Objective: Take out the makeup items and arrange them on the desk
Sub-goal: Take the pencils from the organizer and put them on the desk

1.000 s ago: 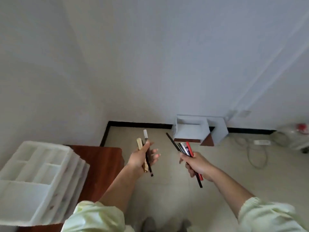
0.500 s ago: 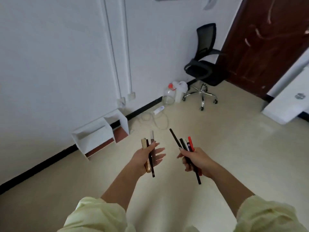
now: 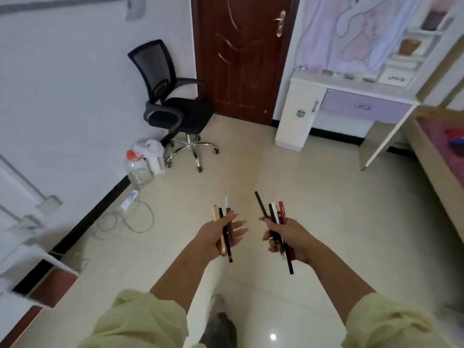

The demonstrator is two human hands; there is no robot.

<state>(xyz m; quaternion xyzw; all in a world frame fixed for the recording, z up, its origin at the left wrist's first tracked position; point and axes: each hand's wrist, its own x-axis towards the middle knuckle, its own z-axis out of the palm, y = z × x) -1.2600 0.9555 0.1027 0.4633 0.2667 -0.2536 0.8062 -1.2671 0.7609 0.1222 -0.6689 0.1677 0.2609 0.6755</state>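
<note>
Makeup sticks (image 3: 228, 232): two lots, both carried in mid-air above the floor (image 3: 326, 197), none set down yet

Lot one, left hand (image 3: 221, 234): gold tube (image 3: 216, 217), a thin black pencil and a brown pencil with a white tip. The thumb pins them across the palm while the fingers lie stretched out and slightly fanned.

Lot two, right hand (image 3: 285, 237): long black pencil (image 3: 260, 205), red pencil (image 3: 281, 210), plus a few dark and white ones I cannot count. The fingers are curled round the bunch.

Change: a second ago the camera faced a bare wall corner, with a white compartment tray on a brown table at near left. Half a second ago it had swung round to the office chair and part of the door. Now the chair (image 3: 175, 106) sits far left and the door (image 3: 241, 54) far centre. The white-and-lilac bench (image 3: 298, 109) has come into view far right, with a bed (image 3: 437, 156) along the right edge. Both grips and both lots look the same in all three pictures; I see nothing dropped or swapped.

Meaning, as I judge it: these pieces are already taken out and the turn away from the tray is about done. The bench is still well apart from the hands, so a walk across the floor comes before any arranging
</note>
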